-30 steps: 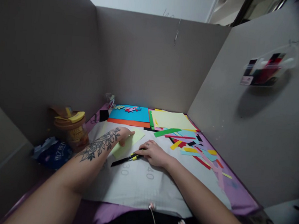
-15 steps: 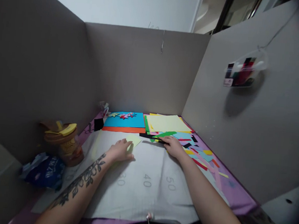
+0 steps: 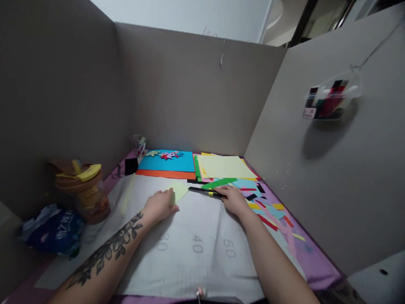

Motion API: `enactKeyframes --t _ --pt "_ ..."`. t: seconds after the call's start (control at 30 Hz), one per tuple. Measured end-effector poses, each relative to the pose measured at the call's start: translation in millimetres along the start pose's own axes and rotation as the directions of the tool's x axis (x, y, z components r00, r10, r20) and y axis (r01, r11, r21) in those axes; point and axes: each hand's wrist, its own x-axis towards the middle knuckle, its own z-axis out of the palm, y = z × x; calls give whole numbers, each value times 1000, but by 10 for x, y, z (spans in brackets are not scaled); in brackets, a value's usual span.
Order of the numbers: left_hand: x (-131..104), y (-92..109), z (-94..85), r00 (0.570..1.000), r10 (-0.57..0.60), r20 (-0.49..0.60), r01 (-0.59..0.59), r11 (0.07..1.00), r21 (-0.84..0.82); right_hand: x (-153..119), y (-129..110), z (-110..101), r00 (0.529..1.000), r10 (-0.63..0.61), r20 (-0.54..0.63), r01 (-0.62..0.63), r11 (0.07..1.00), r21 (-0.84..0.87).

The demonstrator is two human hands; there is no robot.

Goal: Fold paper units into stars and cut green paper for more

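Note:
My left hand [image 3: 160, 205] is closed on a small pale yellow-green piece of paper [image 3: 179, 192], pinching it over the white sheet [image 3: 178, 268]. The paper's pointed corner sticks out to the right of the fingers. My right hand [image 3: 233, 198] has its fingers around a pair of black scissors [image 3: 199, 190] with yellow marks near the handle. The tips point left, close to the paper's corner; the handle is mostly hidden under the hand. A green paper strip [image 3: 221, 183] lies just behind the scissors.
Coloured paper scraps [image 3: 271, 210] lie scattered at right. Behind are a pale yellow paper stack [image 3: 225, 167] and a blue sheet [image 3: 166, 164] bearing several paper stars [image 3: 167, 155]. At left stand a lidded cup [image 3: 94, 199] and a blue packet [image 3: 55, 231]. Grey panels [image 3: 193, 89] enclose the table.
My left fingers, spread over the pale paper before, have closed on it. In my right hand the scissors now show clearly, pointing left toward the paper. The view has shifted slightly.

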Motion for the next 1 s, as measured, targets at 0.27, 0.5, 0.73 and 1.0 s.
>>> enactKeyframes --t 0.27,0.5,0.73,1.0 --pt "0 3 -6 1000 12 1 -12 1000 -2 -8 24 6 1000 -3 10 3 1000 6" --pt "0 0 -13 1000 13 11 -13 1000 4 -17 28 -8 1000 14 28 -14 1000 -17" --pt "24 -28 26 999 30 -15 -30 1000 0 56 -106 98 999 -34 23 35 999 -1" --pt "38 -54 63 997 58 -47 -60 997 -39 137 -607 188 989 -148 3 148 988 -35"
